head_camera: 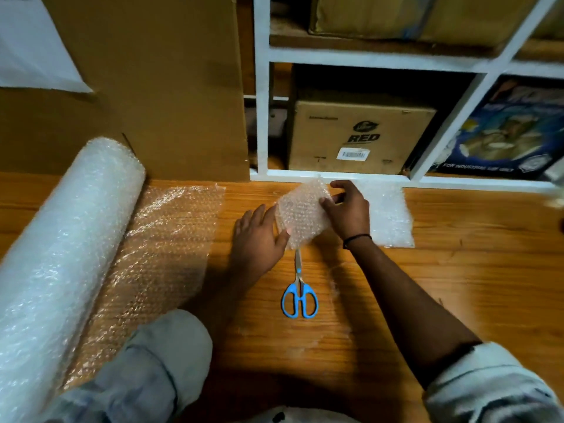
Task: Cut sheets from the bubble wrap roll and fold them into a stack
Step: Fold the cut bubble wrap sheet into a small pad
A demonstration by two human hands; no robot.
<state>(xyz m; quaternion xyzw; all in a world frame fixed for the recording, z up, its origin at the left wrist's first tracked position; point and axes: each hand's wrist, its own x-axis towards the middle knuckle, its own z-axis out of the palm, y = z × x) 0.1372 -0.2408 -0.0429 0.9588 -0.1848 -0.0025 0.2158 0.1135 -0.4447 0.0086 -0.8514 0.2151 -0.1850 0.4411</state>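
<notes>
The folded bubble wrap sheet [300, 215] looks small, cloudy and puckered. The right hand [348, 209] pinches its three o'clock edge; the left hand [259, 236], fingers straight, braces eight o'clock.

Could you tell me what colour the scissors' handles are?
The scissors have blue handles; head view.

"RED" and barcode label [353, 154] on cardboard box [360, 117]; "FOR INDUSTRIAL USE ONLY" on blue box [506, 129]
</notes>
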